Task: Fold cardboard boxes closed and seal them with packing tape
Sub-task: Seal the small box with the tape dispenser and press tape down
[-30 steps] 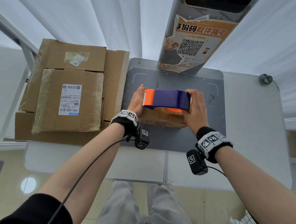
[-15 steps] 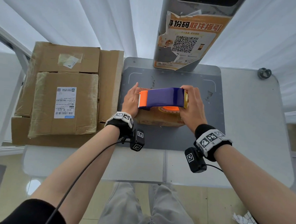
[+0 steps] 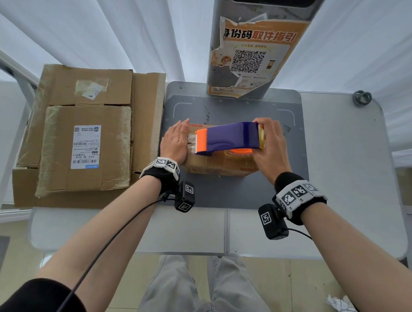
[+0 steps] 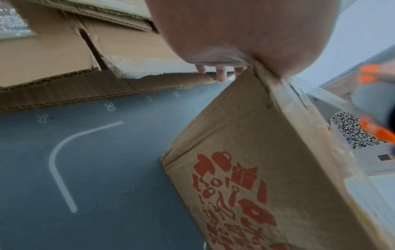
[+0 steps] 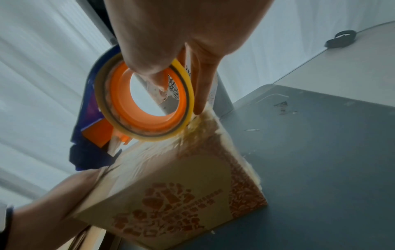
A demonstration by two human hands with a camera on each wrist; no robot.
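A small brown cardboard box with orange print point(image 3: 214, 164) sits on the dark grey mat point(image 3: 222, 195) in the middle of the white table point(image 3: 341, 186), just right of a stack of flattened brown cartons point(image 3: 86, 135). The left hand point(image 3: 176, 142) lies flat on the box's left end, fingers straight, pressing it down. The right hand point(image 3: 270, 147) is clamped around the blue and orange tape dispenser point(image 3: 227, 138), which holds a yellowish tape roll point(image 5: 145, 99); its toothed orange end points left over the box top, tilted low on that side. The box looks light and likely to slide on the smooth mat, so the flat palm on its far-left end seems the right hold. The cardboard appears stiff enough to bear the dispenser's push, though its worn taped edges may crumple.
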